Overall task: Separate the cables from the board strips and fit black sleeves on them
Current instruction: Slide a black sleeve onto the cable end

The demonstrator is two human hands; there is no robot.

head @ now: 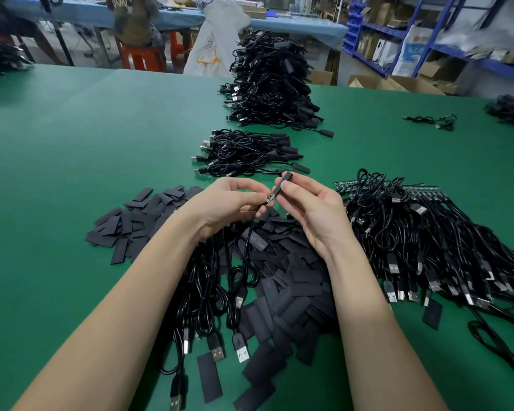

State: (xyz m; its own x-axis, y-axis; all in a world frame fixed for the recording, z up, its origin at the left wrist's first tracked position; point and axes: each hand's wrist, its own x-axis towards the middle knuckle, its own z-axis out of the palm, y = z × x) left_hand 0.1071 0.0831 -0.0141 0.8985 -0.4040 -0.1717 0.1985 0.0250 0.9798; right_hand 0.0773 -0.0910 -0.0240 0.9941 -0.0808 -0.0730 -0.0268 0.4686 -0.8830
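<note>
- Left hand (pixel 229 200) pinches the cable (pixel 251 229) just behind its small board end (pixel 269 199); the wire drops away below the fingertips toward the loose cables near the wrists.
- Right hand (pixel 306 203) pinches a black sleeve (pixel 282 185) between thumb and forefinger, its mouth right at the board tip, the far end poking up past the fingertips.
- Risk, as I read it: the sleeve looks flat, so if its mouth stays closed the board corner could snag and bend at the solder joint.
- Another: the left pinch is far back on a limp wire, so the board may buckle sideways rather than slide in.
- Under both hands lies a heap of spare sleeves (pixel 282 292); a slipped one would be lost among them.
- Beyond the fingertips sit two piles of finished cables (pixel 244 152); right of the right hand, cables still on board strips (pixel 422 232).
- Green table mat (pixel 86 143); blue shelving (pixel 428 34) and a seated worker on a red stool (pixel 143 57) behind.
</note>
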